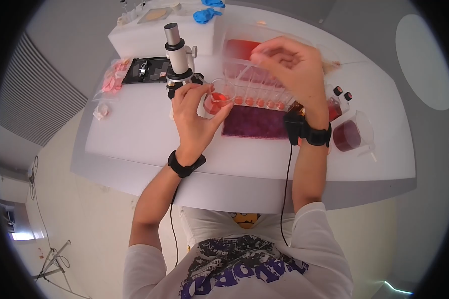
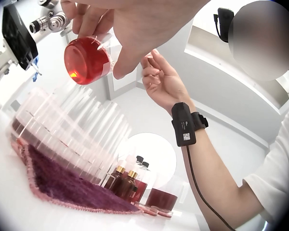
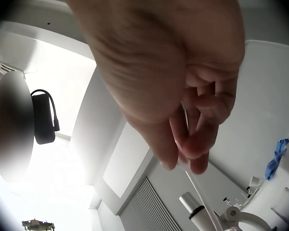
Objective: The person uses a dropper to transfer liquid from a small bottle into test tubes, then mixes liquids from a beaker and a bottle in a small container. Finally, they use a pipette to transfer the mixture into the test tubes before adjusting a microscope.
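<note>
My left hand [image 1: 192, 115] grips a small clear beaker [image 2: 86, 60] of red liquid between thumb and fingers, raised above the table in front of the microscope [image 1: 178, 56]. In the left wrist view the beaker is tilted. Higher and to the right, my right hand [image 1: 299, 70] pinches the top of a thin clear rod [image 3: 201, 192] between thumb and fingertips. The rod slants down toward the beaker; its lower end is hard to make out. Behind the purple cloth [image 1: 254, 122], a row of clear test tubes [image 2: 89, 127] holds red liquid at the bottom.
A larger beaker of dark red liquid [image 1: 346, 135] and dark dropper bottles [image 2: 125, 185] stand at the right. Behind the tubes is a clear container with red contents [image 1: 239, 49]. A black tray [image 1: 147, 71] lies left of the microscope, blue gloves [image 1: 207, 15] on a white box [image 1: 159, 40].
</note>
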{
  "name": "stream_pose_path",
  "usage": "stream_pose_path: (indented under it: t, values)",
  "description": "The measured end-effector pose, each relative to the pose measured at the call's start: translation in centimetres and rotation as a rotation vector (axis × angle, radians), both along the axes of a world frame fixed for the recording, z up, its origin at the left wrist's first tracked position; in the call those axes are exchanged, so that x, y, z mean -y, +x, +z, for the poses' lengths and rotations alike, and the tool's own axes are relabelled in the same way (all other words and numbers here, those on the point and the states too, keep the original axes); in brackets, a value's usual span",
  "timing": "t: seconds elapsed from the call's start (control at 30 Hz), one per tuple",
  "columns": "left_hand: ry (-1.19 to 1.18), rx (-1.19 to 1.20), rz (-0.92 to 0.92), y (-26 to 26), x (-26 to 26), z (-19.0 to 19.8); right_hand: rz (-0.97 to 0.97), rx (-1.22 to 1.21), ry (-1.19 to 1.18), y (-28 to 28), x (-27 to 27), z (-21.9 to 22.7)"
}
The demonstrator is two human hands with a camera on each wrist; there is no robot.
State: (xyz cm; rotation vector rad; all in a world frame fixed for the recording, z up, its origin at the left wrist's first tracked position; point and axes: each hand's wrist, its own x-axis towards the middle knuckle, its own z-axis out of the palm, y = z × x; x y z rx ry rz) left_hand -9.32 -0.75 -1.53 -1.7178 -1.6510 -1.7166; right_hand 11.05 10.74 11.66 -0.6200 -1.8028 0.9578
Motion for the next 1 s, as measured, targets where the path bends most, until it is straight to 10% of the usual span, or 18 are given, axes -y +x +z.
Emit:
stream_pose_path:
  t: [0.2,1.0]
  values:
    - [-0.004,-0.004,0.001,0.2,0.1,0.1,0.110,0.361,0.200,-1.5,0.4,-0.9]
    - [-0.025,0.055,0.018,0.3,-0.2,0.1,-0.231,-0.120,-0.215,0.8,-4.4,-2.7]
